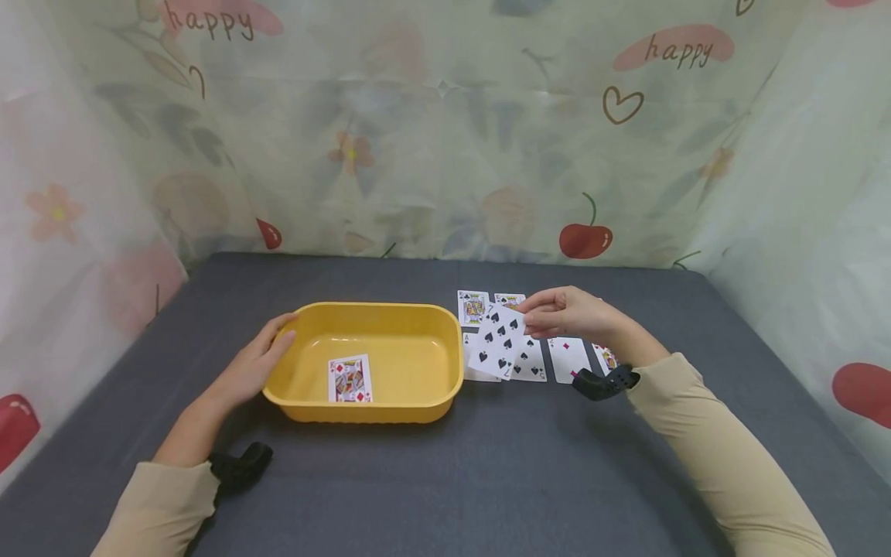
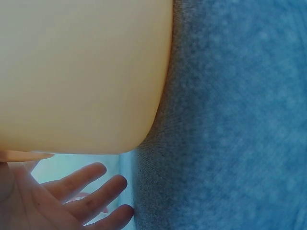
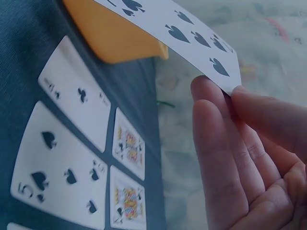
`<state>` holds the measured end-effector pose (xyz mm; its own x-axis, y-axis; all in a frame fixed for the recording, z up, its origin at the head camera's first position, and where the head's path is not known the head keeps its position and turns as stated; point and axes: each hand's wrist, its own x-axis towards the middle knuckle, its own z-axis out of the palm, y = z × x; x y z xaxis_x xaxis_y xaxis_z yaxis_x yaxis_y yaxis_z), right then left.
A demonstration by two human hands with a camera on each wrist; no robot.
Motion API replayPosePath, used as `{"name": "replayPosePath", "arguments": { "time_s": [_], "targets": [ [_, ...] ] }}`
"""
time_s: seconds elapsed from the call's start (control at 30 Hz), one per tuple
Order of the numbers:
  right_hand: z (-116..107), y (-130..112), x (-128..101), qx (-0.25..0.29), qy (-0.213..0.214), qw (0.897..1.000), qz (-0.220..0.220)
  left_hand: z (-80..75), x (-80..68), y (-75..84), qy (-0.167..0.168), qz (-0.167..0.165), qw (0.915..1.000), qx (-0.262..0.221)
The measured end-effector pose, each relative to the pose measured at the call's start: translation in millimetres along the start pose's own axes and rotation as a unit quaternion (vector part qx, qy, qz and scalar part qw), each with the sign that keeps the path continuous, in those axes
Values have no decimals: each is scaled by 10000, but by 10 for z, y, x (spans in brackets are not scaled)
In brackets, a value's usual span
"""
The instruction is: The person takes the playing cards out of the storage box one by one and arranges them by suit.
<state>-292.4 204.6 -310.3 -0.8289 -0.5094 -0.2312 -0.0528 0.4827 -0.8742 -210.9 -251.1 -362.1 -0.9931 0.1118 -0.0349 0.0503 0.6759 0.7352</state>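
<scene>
My right hand (image 1: 567,313) pinches a seven of spades (image 1: 497,340) by one corner between thumb and fingertips. The card is held tilted over the laid-out cards, just right of the yellow tray (image 1: 369,414). In the right wrist view, a five of spades (image 3: 69,170) and a single-club card (image 3: 81,96) lie face up below it. My left hand (image 1: 254,363) holds the tray's left end, thumb over the rim; three fingers stand spread outside the wall in the left wrist view. Inside the tray lies a diamond face card (image 1: 350,379).
Two kings, one (image 1: 473,308) left of the other (image 1: 510,300), lie behind the front row. That row continues right with a diamond card (image 1: 567,357) and a face card (image 1: 605,357) partly behind my wrist. Patterned curtains (image 1: 445,155) surround the dark table (image 1: 431,487).
</scene>
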Motion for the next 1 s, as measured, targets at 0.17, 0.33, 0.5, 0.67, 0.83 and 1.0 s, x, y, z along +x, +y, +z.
{"name": "replayPosePath", "arguments": {
  "time_s": [0.17,0.33,0.5,0.67,0.83,1.0],
  "targets": [
    [-30,167,-48,86,-135,9998,85,1,0,5,10,-22,10000,5],
    [-34,313,-81,135,-388,9990,192,0,-1,4,-3,4,10000,-21],
    [-32,441,-109,24,-643,9974,311,2,-1,-5,2,32,10000,-26],
    [-12,536,-131,-51,-777,9958,489,4,-3,-3,5,35,10000,-20],
    [8,603,-165,-104,-940,9945,458,0,-9,4,-10,50,10000,-22],
    [17,643,-183,-180,-980,9939,478,1,-5,-4,-9,41,10000,-38]
  ]
}}
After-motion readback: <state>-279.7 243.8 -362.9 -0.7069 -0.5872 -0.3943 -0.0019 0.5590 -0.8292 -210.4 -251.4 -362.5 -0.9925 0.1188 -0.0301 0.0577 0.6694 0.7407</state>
